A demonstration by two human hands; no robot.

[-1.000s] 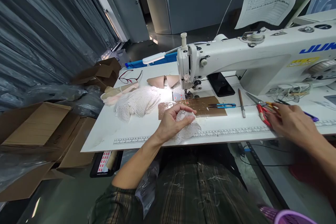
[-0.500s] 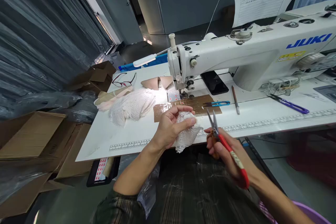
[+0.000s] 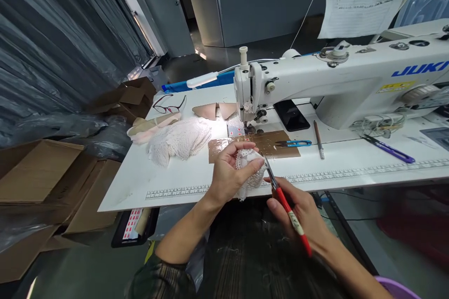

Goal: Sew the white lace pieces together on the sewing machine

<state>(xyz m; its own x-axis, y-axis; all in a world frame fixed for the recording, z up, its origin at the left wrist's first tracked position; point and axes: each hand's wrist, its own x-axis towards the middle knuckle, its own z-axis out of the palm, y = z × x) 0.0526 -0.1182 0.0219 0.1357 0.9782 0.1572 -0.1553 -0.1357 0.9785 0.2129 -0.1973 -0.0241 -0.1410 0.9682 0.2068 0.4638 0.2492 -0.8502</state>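
Right hand [image 3: 307,212] grips red snips [image 3: 285,203], tips right at the lace [image 3: 250,170] that the left hand [image 3: 228,176] pinches over the desk [image 3: 168,178] edge. Behind: blue snips [image 3: 293,143] on a brown sheet [image 3: 273,138], lace pile [image 3: 178,140], then the sewing machine [image 3: 315,74].

Sewing machine [image 3: 333,84] — glasses [image 3: 170,104], blue snips [image 3: 293,143]

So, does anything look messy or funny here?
A little. Pale thread scraps litter the person's dark lap, below where the left hand holds a lace piece and the right hand holds red scissors. Opened cardboard boxes lie tumbled on the floor left of the table.
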